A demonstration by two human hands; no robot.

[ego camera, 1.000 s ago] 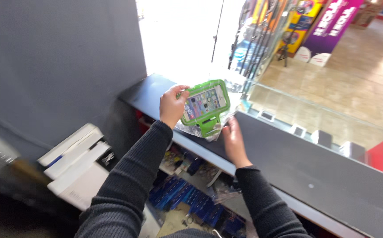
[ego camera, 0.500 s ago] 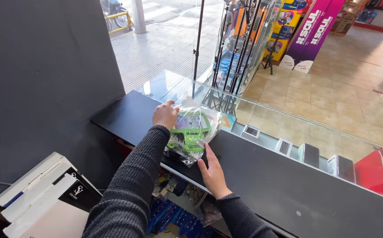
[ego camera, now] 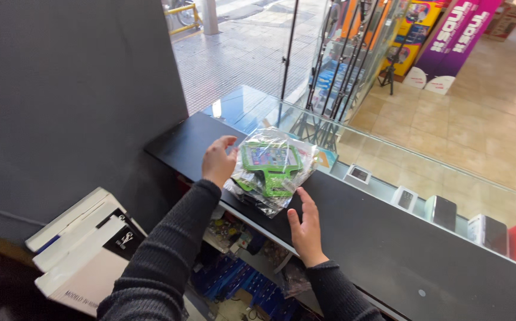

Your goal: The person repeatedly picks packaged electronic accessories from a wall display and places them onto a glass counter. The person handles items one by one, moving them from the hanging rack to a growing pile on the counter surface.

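Left hand [ego camera: 219,159], centre of frame: fingers loosely curled and spread, grip released, fingertips at or just beside the left edge of the clear plastic bag [ego camera: 273,169]; actual contact cannot be told. Right hand [ego camera: 307,226], below and right of the bag: flat, fingers extended, grip released, fingertips just beside the bag's lower right corner, palm resting on the surface [ego camera: 389,249]. Both arms in dark ribbed knit sleeves.

The bag: crinkled, glossy transparent film, irregular outline, lying flat on the surface at mid-frame. Inside it, a bright green phone armband case [ego camera: 270,163], rectangular with rounded corners, a clear window face and a green strap folded beneath.

The surface: long, matte black, smooth slab running from centre left to lower right. Along its far edge, a glass display case [ego camera: 389,178] holding small boxed items, some white, some dark.

Lower left: stacked white cardboard boxes [ego camera: 85,249], flat and rectangular. Under the surface, bottom centre: a shelf [ego camera: 240,267] crowded with small packets, blue ones among them. Left of frame: plain dark grey wall [ego camera: 62,89]. Upper right: tiled floor [ego camera: 484,119], tan, glossy.
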